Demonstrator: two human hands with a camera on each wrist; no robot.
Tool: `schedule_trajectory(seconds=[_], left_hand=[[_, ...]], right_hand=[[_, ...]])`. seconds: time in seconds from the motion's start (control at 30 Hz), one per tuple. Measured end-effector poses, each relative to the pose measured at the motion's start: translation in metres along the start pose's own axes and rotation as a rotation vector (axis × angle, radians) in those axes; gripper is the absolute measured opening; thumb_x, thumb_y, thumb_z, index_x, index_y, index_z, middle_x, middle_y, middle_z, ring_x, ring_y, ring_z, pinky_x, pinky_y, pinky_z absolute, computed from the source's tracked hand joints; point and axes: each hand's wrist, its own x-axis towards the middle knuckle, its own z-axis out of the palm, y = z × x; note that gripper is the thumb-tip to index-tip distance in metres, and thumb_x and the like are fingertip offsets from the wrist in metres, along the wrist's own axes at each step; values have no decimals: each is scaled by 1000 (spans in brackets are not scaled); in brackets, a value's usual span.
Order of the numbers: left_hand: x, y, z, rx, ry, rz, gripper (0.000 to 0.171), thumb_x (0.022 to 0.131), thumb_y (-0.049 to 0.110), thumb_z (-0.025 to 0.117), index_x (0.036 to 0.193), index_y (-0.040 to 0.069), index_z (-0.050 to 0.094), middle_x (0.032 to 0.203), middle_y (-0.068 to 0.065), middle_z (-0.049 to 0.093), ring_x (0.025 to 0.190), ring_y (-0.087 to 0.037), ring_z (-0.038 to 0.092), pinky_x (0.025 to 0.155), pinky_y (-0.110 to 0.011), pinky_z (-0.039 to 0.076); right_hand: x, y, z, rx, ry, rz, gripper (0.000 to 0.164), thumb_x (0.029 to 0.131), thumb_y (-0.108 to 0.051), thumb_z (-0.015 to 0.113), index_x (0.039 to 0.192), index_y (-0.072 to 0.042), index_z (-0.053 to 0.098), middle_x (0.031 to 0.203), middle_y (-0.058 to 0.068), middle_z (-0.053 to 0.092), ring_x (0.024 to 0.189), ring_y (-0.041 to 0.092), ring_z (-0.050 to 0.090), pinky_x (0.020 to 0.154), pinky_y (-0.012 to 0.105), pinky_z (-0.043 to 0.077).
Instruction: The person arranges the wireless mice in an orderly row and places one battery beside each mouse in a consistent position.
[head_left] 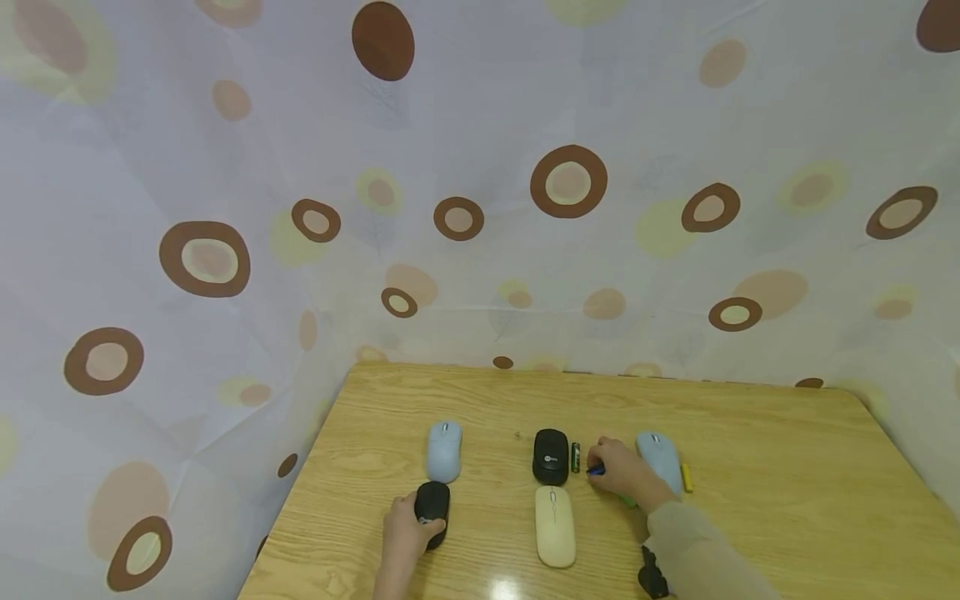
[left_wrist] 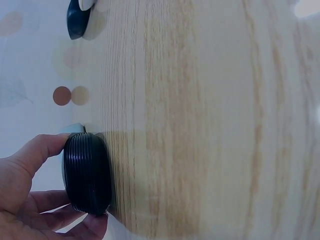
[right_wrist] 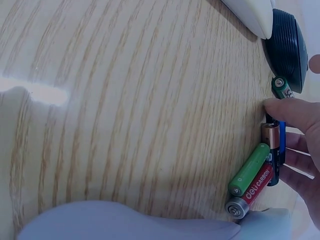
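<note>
My left hand (head_left: 403, 527) grips a black computer mouse (head_left: 432, 510), thumb on one side and fingers on the other; the ribbed side of that mouse (left_wrist: 87, 172) faces the left wrist camera. At the right, my right hand (head_left: 621, 468) pinches a blue battery (right_wrist: 282, 142) between thumb and fingertips, low over the table. Close to those fingers lie a copper-topped black battery (right_wrist: 270, 135), a green battery (right_wrist: 249, 170) and a red battery (right_wrist: 257, 186). Another green battery (head_left: 575, 457) lies beside a second black mouse (head_left: 551, 457). The fingers partly hide the blue battery.
A light blue mouse (head_left: 445, 450) sits beyond the left hand, and a cream mouse (head_left: 555, 527) lies mid-table. Another pale blue mouse (head_left: 660, 457) and a yellow battery (head_left: 687, 477) are right of the right hand. A dark object (head_left: 651, 575) is partly hidden by the sleeve (head_left: 701, 550).
</note>
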Motion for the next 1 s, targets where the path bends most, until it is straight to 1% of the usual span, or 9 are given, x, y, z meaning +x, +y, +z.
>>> schedule_trajectory(seconds=[0.17,0.37,0.43,0.53,0.7,0.77,0.9,0.93,1.0], left_hand=[[0,-1,1,3,2,0,64,68,15,77,117,-14,50,102,-27,51,95,-46,50,81,-53,43],[0,-1,1,-13,5,3,64,67,14,77,117,-14,50,101,-26,51,96,-46,50,81,-52,43],[0,-1,1,-18,5,4,64,67,14,77,117,-15,50,101,-26,52,96,-46,50,81,-52,43],[0,-1,1,-15,5,9,63,67,14,77,116,-15,50,100,-27,52,95,-45,51,81,-52,43],[1,-1,1,-17,-6,6,63,68,14,77,116,-16,50,102,-28,52,96,-46,51,80,-52,44],[1,-2,1,-17,-10,6,63,69,14,77,117,-16,49,102,-28,52,96,-46,51,80,-52,45],[1,-4,2,-23,-8,12,63,69,14,77,118,-15,49,104,-28,51,98,-46,50,81,-52,44],[0,-4,2,-22,-7,13,63,69,14,77,118,-15,49,104,-28,51,98,-46,50,81,-52,44],[0,-5,2,-29,-8,17,64,70,14,77,118,-15,48,105,-27,51,99,-46,50,82,-52,43]], right_hand=[[-2,0,-2,16,-2,-12,10,76,-10,71,78,-11,61,78,-2,49,70,12,45,65,32,44],[-3,0,-4,78,37,-13,8,80,-9,67,82,-8,59,79,0,51,72,14,47,65,33,43],[-3,0,-3,126,62,16,6,83,-9,63,85,-7,58,80,1,51,71,13,47,64,31,43],[-1,0,-2,213,139,62,5,87,-8,58,89,-4,57,82,3,53,71,13,49,61,30,44],[1,-3,-2,339,290,113,13,93,-12,51,97,0,55,84,8,57,71,17,53,60,30,46],[3,-6,-2,363,337,147,18,94,-16,49,101,-1,55,88,10,59,76,20,57,65,32,48],[10,-14,-2,428,369,219,28,96,-24,46,107,0,55,95,13,60,87,28,58,74,40,48],[12,-17,-2,448,375,242,29,96,-25,46,107,0,55,97,13,60,90,28,58,76,40,48],[16,-25,-4,523,359,285,33,95,-26,46,109,2,55,97,15,60,86,26,58,73,38,48]])
